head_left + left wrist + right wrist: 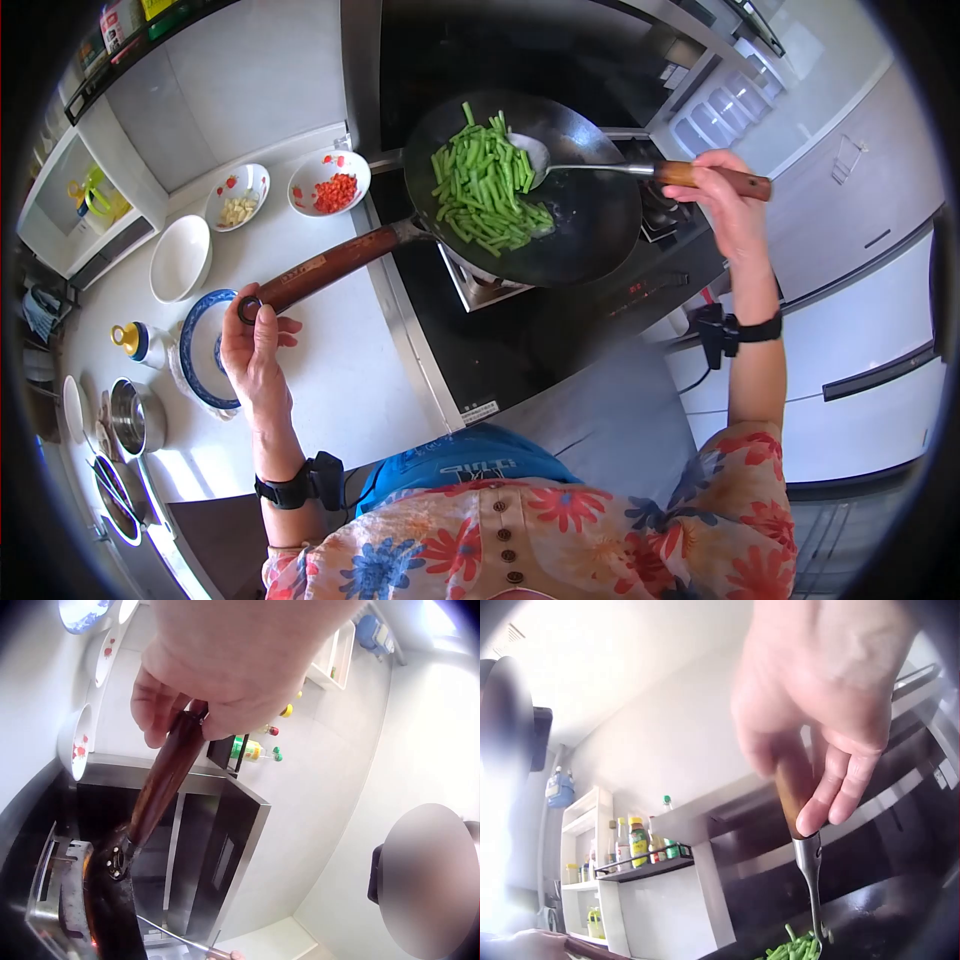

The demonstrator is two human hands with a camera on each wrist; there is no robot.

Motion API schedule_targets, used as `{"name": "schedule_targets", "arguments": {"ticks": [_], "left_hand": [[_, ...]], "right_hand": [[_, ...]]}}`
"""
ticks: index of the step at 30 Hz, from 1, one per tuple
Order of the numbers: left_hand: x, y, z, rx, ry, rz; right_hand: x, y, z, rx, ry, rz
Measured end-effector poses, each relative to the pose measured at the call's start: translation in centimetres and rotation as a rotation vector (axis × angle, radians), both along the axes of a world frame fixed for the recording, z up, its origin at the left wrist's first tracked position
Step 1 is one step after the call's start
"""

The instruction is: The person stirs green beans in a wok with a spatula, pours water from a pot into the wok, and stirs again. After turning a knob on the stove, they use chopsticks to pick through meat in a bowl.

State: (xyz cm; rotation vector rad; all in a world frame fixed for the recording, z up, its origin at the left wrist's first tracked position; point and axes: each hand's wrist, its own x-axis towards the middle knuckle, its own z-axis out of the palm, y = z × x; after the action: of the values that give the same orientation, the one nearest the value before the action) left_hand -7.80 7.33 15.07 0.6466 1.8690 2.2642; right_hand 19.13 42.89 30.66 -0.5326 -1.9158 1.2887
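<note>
A dark wok [600,215] sits over the burner, with cut green beans [485,185] heaped on its left side. The left hand [258,360] grips the end of the wok's wooden handle [330,268]; the left wrist view shows the fingers around that handle [166,776]. Pinched in the right hand [735,215] is the wooden handle of a metal ladle [590,169], whose bowl rests against the beans' right edge. In the right wrist view the right hand [817,697] holds the ladle handle [793,791] from above, and beans [795,949] show at the bottom.
On the counter [340,360] left of the stove stand a bowl of chopped red pieces [335,193], a bowl of pale pieces [237,211], an empty white bowl [181,260], a blue-rimmed plate [190,350] and metal pots [138,415]. Bottles [637,841] line a wall rack.
</note>
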Motion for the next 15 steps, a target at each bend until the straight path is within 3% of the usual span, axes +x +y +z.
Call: {"name": "schedule_targets", "arguments": {"ticks": [3,5,15], "left_hand": [[0.2,0.3,0.1,0.012,-0.004,0.009],[0.3,0.4,0.2,0.018,-0.008,0.018],[0.2,0.5,0.1,0.046,-0.032,0.017]], "right_hand": [[0.7,-1.5,1.1,0.063,0.035,-0.009],[-0.1,-2.2,-0.8,-0.035,0.102,0.041],[4.5,-2.3,-8.6,-0.266,0.121,-0.213]]}}
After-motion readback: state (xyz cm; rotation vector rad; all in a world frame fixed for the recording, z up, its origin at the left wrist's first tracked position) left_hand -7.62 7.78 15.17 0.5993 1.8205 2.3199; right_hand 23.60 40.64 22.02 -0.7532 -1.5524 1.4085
